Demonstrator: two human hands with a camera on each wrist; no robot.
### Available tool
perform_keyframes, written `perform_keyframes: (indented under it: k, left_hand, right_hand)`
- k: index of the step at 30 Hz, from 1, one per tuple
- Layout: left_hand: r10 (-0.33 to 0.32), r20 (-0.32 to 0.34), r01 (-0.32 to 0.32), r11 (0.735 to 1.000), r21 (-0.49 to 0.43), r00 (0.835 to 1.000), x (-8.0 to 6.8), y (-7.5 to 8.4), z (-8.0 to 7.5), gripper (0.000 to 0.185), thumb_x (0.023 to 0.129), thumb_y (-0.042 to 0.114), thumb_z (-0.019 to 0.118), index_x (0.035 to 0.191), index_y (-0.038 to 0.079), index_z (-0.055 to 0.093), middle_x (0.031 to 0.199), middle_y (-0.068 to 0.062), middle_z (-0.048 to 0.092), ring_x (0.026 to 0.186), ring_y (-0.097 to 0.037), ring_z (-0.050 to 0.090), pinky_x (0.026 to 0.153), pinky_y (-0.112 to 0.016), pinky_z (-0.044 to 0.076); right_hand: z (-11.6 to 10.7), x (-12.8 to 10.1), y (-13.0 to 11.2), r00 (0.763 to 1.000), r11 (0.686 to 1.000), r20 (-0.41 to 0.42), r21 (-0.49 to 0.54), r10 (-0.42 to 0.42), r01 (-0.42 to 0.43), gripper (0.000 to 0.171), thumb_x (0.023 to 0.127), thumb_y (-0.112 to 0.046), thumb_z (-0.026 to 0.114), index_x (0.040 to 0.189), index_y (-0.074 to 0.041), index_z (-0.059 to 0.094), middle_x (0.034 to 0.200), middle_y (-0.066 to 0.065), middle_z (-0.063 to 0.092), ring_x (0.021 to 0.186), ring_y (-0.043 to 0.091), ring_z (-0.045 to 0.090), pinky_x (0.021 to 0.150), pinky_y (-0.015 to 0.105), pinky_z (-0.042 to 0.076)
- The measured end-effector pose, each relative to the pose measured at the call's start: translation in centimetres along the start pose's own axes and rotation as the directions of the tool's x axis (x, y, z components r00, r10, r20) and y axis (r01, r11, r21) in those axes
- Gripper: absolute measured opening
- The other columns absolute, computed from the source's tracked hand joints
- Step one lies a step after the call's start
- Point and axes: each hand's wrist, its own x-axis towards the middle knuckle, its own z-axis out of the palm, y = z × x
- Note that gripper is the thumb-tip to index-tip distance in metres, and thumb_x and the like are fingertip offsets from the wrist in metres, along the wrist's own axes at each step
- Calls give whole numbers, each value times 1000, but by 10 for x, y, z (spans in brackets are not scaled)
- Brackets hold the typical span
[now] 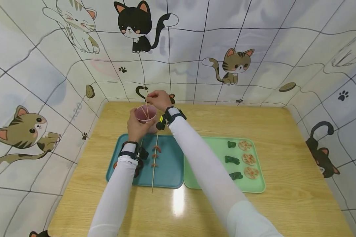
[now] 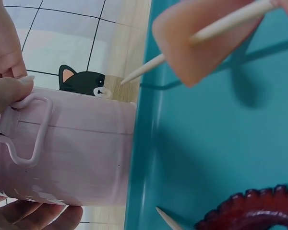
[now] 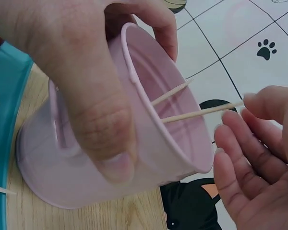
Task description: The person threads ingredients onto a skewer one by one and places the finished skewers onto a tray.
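My left hand (image 1: 136,126) grips a pink metal bucket (image 2: 77,148) near its rim, the thumb lying along the outside by a small wire handle. The bucket stands at the back edge of the blue tray, its mouth facing up in the head view. Inside lean two thin wooden skewers. My right hand (image 1: 161,99) is over the far side of the rim, thumb and forefinger pinching the upper end of one skewer (image 3: 197,114). The other skewer (image 3: 172,93) rests against the inner wall, untouched.
On the blue tray (image 1: 173,171) lies a skewer (image 1: 153,177) threaded with orange-pink pieces, its end past the front edge. Dark red curled pieces (image 2: 252,211) lie beside it, partly behind my left wrist. A green tray (image 1: 215,143) holds dark green pieces (image 1: 232,160) and round slices (image 1: 251,172).
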Motion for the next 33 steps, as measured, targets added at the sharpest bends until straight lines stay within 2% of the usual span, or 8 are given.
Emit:
perform_keyframes:
  k: [8,12,17,22,28,33]
  left_hand:
    - [29,-23,-29,1000,-3,999,2,-6,-2,93,77,37,87,151,11,37,146,-18,55,131,-35,58,106,-53,51]
    - [41,-43,-41,999,-4,998,3,-9,-2,90,78,33,87,150,10,38,144,-19,57,128,-36,60,104,-53,52]
    - [27,-21,-27,1000,0,999,3,-8,0,91,79,35,86,151,11,37,145,-20,56,129,-37,60,103,-53,53]
    - [30,-4,-30,999,-19,1000,1,-5,6,95,78,43,87,152,13,36,145,-17,56,129,-34,59,104,-52,53]
    - [20,-45,-21,999,-39,999,0,-5,2,97,75,39,91,152,14,37,145,-17,56,129,-34,59,103,-52,53]
    - [6,-41,-7,999,-47,999,1,-7,4,97,74,36,91,152,12,38,145,-18,57,130,-34,59,105,-52,51]
  right_hand:
    - [7,0,-15,1000,996,-7,-83,-18,17,31,99,-33,69,118,-10,75,115,7,75,105,21,69,90,32,55]
    - [12,1,-18,999,995,12,-96,-39,40,28,99,-31,69,117,-10,76,114,6,76,106,20,70,89,30,55]
    - [12,2,-14,999,993,18,-102,-51,53,23,100,-25,69,114,-11,78,112,5,77,107,20,70,90,30,55]
    - [3,-1,-4,999,997,-10,-66,-42,42,22,99,-26,69,113,-12,78,111,5,76,105,20,69,89,30,55]
    - [-9,-15,4,996,996,-20,13,-90,90,23,99,-25,68,114,-10,75,112,8,75,104,23,69,88,32,55]
    - [-24,-28,12,993,988,-74,119,-93,102,20,99,-24,69,112,-8,73,107,10,75,100,28,73,81,31,57]
